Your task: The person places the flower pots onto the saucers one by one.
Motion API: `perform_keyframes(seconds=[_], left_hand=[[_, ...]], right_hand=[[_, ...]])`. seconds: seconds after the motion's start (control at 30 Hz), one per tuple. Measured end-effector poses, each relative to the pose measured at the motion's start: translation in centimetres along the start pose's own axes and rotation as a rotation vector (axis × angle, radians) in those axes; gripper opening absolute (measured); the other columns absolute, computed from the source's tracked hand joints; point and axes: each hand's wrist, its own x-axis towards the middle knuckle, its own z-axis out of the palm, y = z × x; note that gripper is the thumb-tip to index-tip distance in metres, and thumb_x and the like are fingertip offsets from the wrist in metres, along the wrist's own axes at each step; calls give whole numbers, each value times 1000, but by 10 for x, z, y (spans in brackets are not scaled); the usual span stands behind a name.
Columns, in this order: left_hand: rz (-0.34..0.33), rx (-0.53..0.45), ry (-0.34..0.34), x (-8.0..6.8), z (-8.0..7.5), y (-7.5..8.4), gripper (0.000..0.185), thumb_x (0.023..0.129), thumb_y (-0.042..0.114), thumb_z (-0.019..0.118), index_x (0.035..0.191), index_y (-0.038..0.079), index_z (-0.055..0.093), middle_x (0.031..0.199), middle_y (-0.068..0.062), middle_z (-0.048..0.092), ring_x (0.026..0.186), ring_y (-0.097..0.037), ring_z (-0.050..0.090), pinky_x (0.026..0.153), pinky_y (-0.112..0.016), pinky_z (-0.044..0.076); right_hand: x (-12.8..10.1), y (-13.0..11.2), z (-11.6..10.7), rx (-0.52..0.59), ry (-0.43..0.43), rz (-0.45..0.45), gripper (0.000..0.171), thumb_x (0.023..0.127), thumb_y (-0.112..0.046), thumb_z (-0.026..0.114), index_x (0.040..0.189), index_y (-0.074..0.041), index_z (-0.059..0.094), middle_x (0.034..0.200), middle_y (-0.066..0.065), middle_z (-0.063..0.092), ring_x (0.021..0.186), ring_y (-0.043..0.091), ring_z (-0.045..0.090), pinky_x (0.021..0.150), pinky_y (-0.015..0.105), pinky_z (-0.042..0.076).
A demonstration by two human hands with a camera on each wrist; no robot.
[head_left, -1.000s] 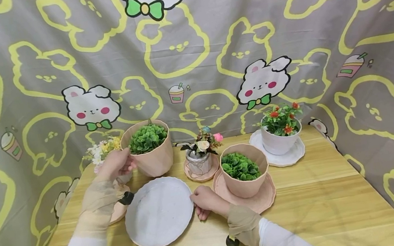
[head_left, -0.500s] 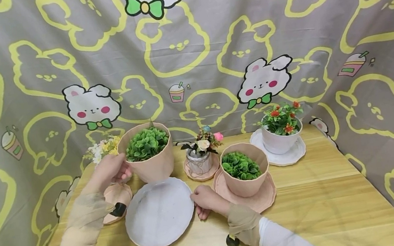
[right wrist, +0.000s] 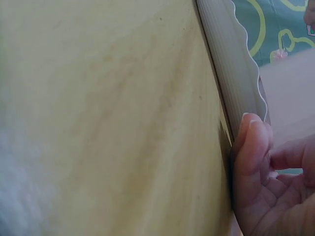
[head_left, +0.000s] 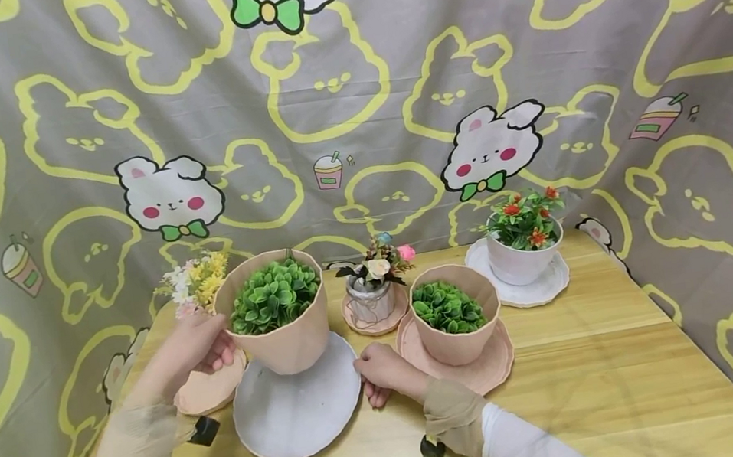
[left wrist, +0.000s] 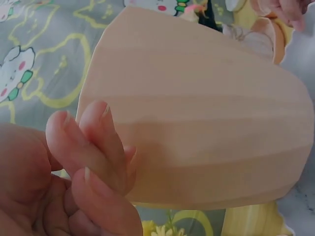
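My left hand [head_left: 191,349] pinches the left rim of a large pink flowerpot [head_left: 291,345] filled with green leaves. The pot tilts toward me, and its lower end overlaps the far part of a round white saucer [head_left: 297,419] in the head view. From the left wrist, the pot's ribbed side [left wrist: 206,113] fills most of the view, with the curled fingers [left wrist: 101,142] at its rim. On the saucer's right edge, my right hand [head_left: 388,371] grips the rim between thumb and fingers. The right wrist view shows the saucer's wavy edge [right wrist: 234,64] meeting the fingertips.
A smaller pink pot [head_left: 462,347] stands on a pink saucer [head_left: 496,370] just right of my right hand. Behind are a small flower pot [head_left: 372,305] and a white pot [head_left: 526,265] with red flowers. A pink saucer [head_left: 210,388] and yellow flowers [head_left: 206,276] are at left.
My left hand has brought the large pink pot nearer and slightly lower, from behind the white saucer to over its far part. The right hand has stayed at the saucer's edge.
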Motion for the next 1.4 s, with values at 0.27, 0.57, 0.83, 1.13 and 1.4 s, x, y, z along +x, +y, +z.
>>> perform_keyframes(seconds=[0.27,0.57,0.83,1.13,1.4], left_hand=[[17,-36,-50,-21,4,-18,40,98,21,32,74,6,60,55,4,59,46,-6,52,46,-23,46],[23,-65,-90,-32,14,-32,43,100,21,32,74,4,61,53,5,59,44,-5,51,45,-20,45],[30,-124,-133,-35,24,-40,35,94,15,36,71,6,61,50,7,59,41,-3,51,45,-20,47],[29,-141,-144,-35,25,-50,40,100,25,37,72,9,60,52,7,61,44,-5,55,47,-22,49],[28,-188,-204,-42,23,-61,53,106,46,27,88,7,59,69,4,65,61,-9,62,61,-29,55]], right_hand=[[0,-1,-1,-1,-6,7,34,95,-11,43,63,-3,51,46,5,52,33,13,54,37,33,52],[3,1,-1,-5,-5,0,34,94,-10,42,62,-4,52,46,5,53,33,13,54,36,32,52],[4,2,-1,-8,-8,-7,32,93,-10,42,63,-3,52,46,5,53,33,12,54,37,33,53],[4,1,-1,-14,-8,-6,32,93,-10,42,64,-3,52,46,5,52,34,13,55,39,34,54],[4,2,0,-23,-8,-3,32,94,-11,42,64,-3,52,47,5,53,34,13,55,39,34,53]])
